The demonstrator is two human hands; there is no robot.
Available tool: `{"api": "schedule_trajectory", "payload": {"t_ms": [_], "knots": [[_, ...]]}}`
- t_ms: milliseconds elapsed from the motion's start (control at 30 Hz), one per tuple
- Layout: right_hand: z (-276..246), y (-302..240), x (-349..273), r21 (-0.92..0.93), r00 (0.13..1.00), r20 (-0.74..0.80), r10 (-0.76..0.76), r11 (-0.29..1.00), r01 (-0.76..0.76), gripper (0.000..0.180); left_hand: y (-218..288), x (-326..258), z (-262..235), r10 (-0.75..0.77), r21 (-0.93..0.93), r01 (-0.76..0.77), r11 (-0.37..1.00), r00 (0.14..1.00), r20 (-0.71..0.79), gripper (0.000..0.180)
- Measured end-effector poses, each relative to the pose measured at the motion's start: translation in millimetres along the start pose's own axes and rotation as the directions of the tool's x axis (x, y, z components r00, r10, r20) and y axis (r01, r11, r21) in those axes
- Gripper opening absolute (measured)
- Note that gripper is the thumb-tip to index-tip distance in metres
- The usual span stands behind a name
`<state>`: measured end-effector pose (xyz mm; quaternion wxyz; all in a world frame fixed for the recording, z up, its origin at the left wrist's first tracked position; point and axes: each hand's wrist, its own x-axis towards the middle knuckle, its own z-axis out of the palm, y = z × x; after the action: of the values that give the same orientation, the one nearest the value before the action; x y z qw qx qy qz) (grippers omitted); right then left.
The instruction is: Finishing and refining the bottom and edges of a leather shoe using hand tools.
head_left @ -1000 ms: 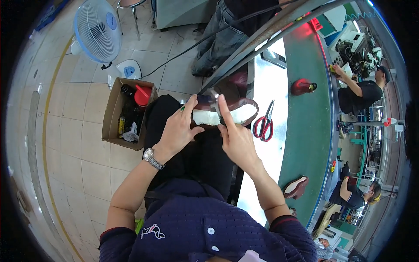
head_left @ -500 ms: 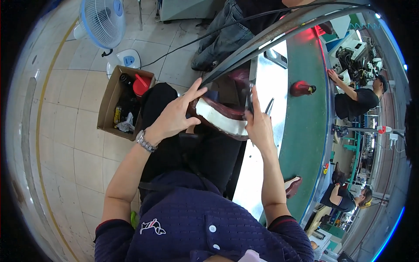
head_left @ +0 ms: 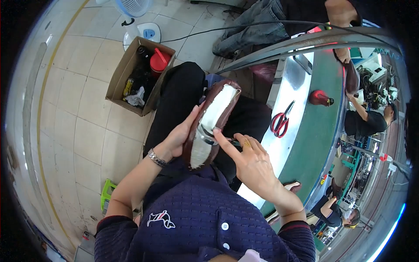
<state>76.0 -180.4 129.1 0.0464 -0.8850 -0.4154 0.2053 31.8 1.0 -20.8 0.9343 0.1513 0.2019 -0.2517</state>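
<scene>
A dark red-brown shoe (head_left: 188,144), bottom side up with a pale whitish sole face, is held over my lap, its long axis tilted toward the upper right. My left hand (head_left: 180,133) grips its left side, the fingers partly hidden beneath. My right hand (head_left: 248,159) is closed on a dark metal hand tool (head_left: 207,132) of a kind I cannot make out. The tool's curved end lies across the middle of the sole face, and my right index finger is stretched onto it. The tool's handle is mostly hidden by the hand.
Red-handled scissors (head_left: 280,123) lie on the metal ledge (head_left: 286,89) to the right, beside a green conveyor belt (head_left: 321,126) carrying another red-brown shoe (head_left: 320,98). A cardboard box (head_left: 118,81) stands left; a metal bar (head_left: 279,49) crosses ahead. Co-workers are at right.
The shoe has turned from lying crosswise to pointing away from me. My right hand has come nearer my body, its tool now against the sole. The scissors show plainly now.
</scene>
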Motion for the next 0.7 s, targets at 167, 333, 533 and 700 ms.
{"api": "schedule_trajectory", "payload": {"t_ms": [167,333,533,700], "knots": [[-4,-9,6,-0.111,0.987,0.163,0.014,0.994,0.004,0.085,-3,-5,8,0.001,0.011,-0.001,1.000,0.999,-0.048,0.058],[10,5,4,-0.011,0.994,0.104,-0.025,1.000,0.026,0.084,12,3,8,0.043,-0.005,-0.043,0.999,0.997,0.062,0.066],[1,15,8,0.015,0.996,0.067,-0.061,0.998,0.060,0.078,18,6,18,0.095,0.224,-0.095,0.970,0.995,0.010,0.079],[-60,17,36,0.092,0.978,0.130,-0.162,0.984,0.151,0.072,24,3,16,0.144,0.325,-0.142,0.935,0.989,0.020,0.080]]}}
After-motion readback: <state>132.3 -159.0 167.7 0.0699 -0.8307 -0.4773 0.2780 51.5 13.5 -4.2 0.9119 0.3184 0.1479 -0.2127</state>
